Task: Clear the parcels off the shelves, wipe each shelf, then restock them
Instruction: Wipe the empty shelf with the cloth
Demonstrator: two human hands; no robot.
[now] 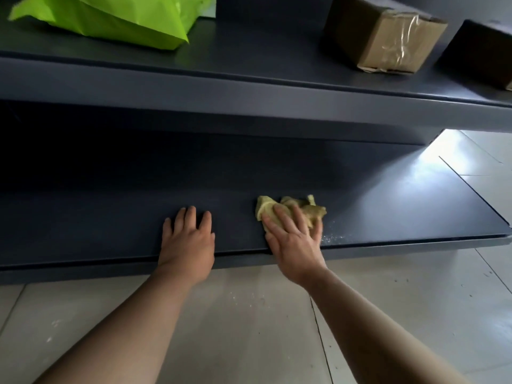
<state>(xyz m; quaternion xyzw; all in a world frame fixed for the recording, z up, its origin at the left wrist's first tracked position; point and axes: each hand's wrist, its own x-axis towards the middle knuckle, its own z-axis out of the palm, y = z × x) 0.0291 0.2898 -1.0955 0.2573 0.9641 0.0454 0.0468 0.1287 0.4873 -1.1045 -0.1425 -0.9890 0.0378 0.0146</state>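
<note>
Upper shelf, far left: green plastic parcel, lying flat.

Lower shelf: no parcels on the visible part. Left hand rests palm-down near the front edge, fingers straight and slightly spread, holding nothing.

Just beside it: yellow cloth, crumpled, on the lower shelf. Right hand presses flat on the cloth, fingers spread and extended, not curled round it.

Pale specks on the shelf right of the cloth.

Upper shelf, right: taped cardboard box; a dark box near it, cut off by the frame edge.

Tiled floor below.
</note>
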